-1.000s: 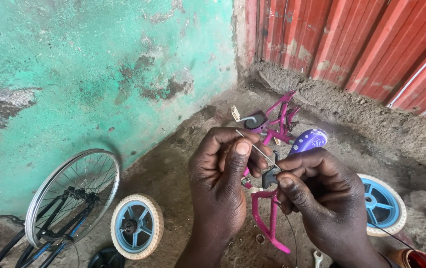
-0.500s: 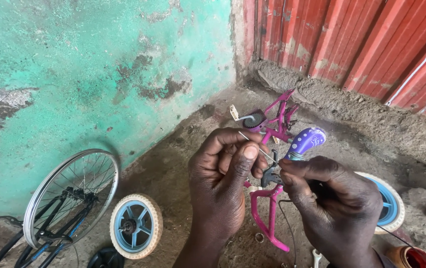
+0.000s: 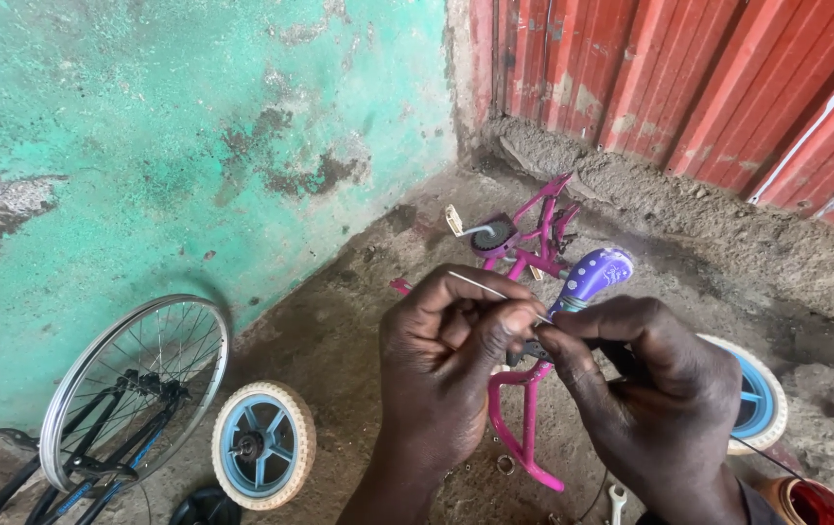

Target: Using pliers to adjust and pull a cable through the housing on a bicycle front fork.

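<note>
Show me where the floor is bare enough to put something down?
Bare dirt floor lies between the green wall and the pink bike frame, above the small white wheel. More bare floor runs along the red metal sheets. Under both hands it is crowded with frame parts and another wheel.

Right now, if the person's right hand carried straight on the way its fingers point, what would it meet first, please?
The right hand points leftward, so it would likely first press into the left hand, whose fingertips already pinch the thin wire against it. Depth is unclear, but nothing shows between them.
</note>
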